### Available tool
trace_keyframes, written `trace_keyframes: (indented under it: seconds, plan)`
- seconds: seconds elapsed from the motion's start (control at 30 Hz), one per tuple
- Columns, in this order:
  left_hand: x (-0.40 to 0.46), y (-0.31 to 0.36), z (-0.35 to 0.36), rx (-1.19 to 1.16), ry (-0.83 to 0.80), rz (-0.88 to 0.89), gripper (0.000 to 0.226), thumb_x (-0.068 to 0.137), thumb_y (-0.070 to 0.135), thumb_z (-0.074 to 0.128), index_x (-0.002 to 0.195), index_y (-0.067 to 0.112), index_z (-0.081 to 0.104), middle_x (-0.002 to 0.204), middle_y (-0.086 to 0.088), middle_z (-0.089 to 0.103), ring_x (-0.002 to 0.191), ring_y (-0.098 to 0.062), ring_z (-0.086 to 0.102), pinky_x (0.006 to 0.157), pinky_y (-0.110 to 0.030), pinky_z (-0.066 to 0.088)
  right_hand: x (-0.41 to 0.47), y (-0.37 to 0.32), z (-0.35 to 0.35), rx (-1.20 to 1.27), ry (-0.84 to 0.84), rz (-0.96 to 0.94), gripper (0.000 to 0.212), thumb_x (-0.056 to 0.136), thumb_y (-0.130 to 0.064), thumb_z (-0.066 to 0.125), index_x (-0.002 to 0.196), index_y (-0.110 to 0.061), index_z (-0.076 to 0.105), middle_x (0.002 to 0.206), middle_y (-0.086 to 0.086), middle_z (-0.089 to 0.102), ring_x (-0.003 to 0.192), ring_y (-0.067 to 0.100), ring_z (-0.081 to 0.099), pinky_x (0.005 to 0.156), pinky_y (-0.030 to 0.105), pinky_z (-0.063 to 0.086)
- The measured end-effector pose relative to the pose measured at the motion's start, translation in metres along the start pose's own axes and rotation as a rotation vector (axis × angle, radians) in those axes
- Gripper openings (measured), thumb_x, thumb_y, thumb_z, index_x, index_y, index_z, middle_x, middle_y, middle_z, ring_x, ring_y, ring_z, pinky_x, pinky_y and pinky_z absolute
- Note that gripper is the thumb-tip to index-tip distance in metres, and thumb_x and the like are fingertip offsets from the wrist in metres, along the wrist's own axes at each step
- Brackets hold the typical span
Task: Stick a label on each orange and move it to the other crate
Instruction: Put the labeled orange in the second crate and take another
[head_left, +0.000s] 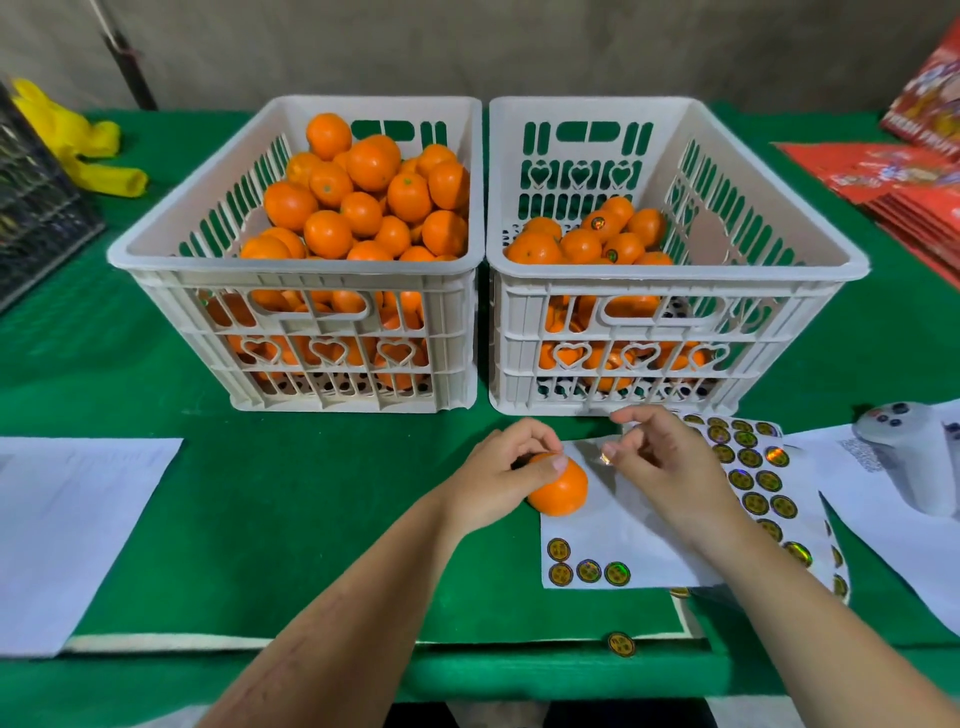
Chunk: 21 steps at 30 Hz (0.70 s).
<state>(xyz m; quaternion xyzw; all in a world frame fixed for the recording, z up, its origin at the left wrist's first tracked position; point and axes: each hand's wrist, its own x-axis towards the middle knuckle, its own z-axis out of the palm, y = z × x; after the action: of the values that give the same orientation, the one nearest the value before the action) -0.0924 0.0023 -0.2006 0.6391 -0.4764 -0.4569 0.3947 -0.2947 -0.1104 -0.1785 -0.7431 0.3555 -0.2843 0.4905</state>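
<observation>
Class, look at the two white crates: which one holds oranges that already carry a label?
The right crate: two of its oranges show round stickers. The fuller left crate shows none.

An orange was gripped by the left hand; at its three o'clock, a sticker was pinched by the right hand.

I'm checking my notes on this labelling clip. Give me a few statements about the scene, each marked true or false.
1. The left hand holds an orange in front of the crates. True.
2. The right hand pinches a sticker. True.
3. The right crate holds more fruit than the left crate. False: the left one is fuller.
4. The sticker sheet lies inside a crate. False: it lies on the green table.
</observation>
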Motion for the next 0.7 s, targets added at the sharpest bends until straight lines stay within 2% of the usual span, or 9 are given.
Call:
trace_keyframes:
  seconds: [0.1, 0.2, 0.27, 0.33, 0.4, 0.57, 0.63, 0.7]
  plan:
    - [-0.004, 0.003, -0.010, -0.021, -0.130, -0.024, 0.034, 0.092, 0.043, 0.070, 0.123, 0.047, 0.058, 0.126, 0.019, 0.069, 0.126, -0.006, 0.060, 0.114, -0.042, 0.046, -0.002, 0.008, 0.000, -0.039, -0.010, -0.025, 0.027, 0.092, -0.017, 0.073, 0.111, -0.035, 0.064, 0.076, -0.001, 0.062, 0.066, 0.012, 0.057, 0.062, 0.017, 0.044]
    - [-0.015, 0.007, -0.017, 0.057, -0.264, -0.031, 0.048, 0.095, 0.039, 0.073, 0.138, 0.049, 0.055, 0.140, 0.021, 0.058, 0.125, 0.007, 0.056, 0.101, -0.015, 0.049, -0.003, 0.012, 0.000, -0.060, -0.007, -0.034, 0.028, 0.093, -0.019, 0.073, 0.110, -0.038, 0.063, 0.077, -0.004, 0.063, 0.070, 0.015, 0.059, 0.065, 0.018, 0.046]
    - [-0.022, 0.010, -0.021, 0.109, -0.260, -0.005, 0.052, 0.097, 0.037, 0.074, 0.145, 0.041, 0.055, 0.141, 0.020, 0.055, 0.125, 0.008, 0.056, 0.098, -0.010, 0.048, -0.004, 0.013, 0.001, -0.057, -0.005, -0.030, 0.028, 0.093, -0.018, 0.072, 0.111, -0.038, 0.063, 0.078, -0.003, 0.062, 0.072, 0.018, 0.060, 0.066, 0.019, 0.047]
    - [-0.029, 0.018, -0.023, 0.137, -0.209, 0.026, 0.050, 0.098, 0.029, 0.076, 0.144, 0.031, 0.059, 0.138, 0.011, 0.058, 0.128, -0.003, 0.060, 0.109, -0.025, 0.050, -0.005, 0.011, 0.003, -0.068, 0.005, -0.033, 0.028, 0.093, -0.017, 0.072, 0.111, -0.036, 0.063, 0.078, -0.003, 0.062, 0.071, 0.015, 0.059, 0.066, 0.017, 0.046]
    - [-0.038, 0.035, -0.023, 0.175, -0.125, 0.099, 0.047, 0.097, 0.026, 0.077, 0.141, 0.028, 0.062, 0.137, 0.005, 0.058, 0.127, -0.011, 0.061, 0.112, -0.036, 0.050, -0.005, 0.010, 0.003, -0.078, 0.004, -0.040, 0.026, 0.093, -0.017, 0.072, 0.111, -0.035, 0.063, 0.077, -0.004, 0.062, 0.069, 0.010, 0.058, 0.066, 0.015, 0.044]
    - [-0.047, 0.140, -0.041, -0.056, 0.148, 0.422, 0.048, 0.098, 0.037, 0.070, 0.145, 0.029, 0.061, 0.139, 0.010, 0.065, 0.123, -0.006, 0.066, 0.097, -0.026, 0.058, -0.009, 0.009, 0.002, -0.014, -0.005, -0.032, 0.022, 0.097, -0.016, 0.068, 0.112, -0.032, 0.065, 0.077, -0.003, 0.060, 0.072, 0.018, 0.058, 0.071, 0.028, 0.048]
    - [-0.035, 0.187, -0.054, 0.002, 0.347, 0.555, 0.047, 0.100, 0.036, 0.067, 0.145, 0.024, 0.061, 0.129, 0.019, 0.064, 0.113, 0.006, 0.067, 0.084, -0.012, 0.056, -0.010, 0.007, 0.003, 0.006, -0.008, -0.016, 0.024, 0.096, -0.017, 0.069, 0.111, -0.035, 0.065, 0.078, 0.001, 0.059, 0.072, 0.016, 0.057, 0.071, 0.026, 0.048]
    - [-0.012, 0.221, -0.065, 0.075, 0.497, 0.600, 0.048, 0.101, 0.034, 0.068, 0.146, 0.018, 0.060, 0.121, 0.023, 0.058, 0.106, 0.012, 0.064, 0.079, -0.003, 0.050, -0.011, 0.006, 0.003, 0.006, -0.004, -0.004, 0.025, 0.095, -0.017, 0.070, 0.108, -0.039, 0.065, 0.078, 0.001, 0.059, 0.071, 0.011, 0.056, 0.069, 0.022, 0.048]
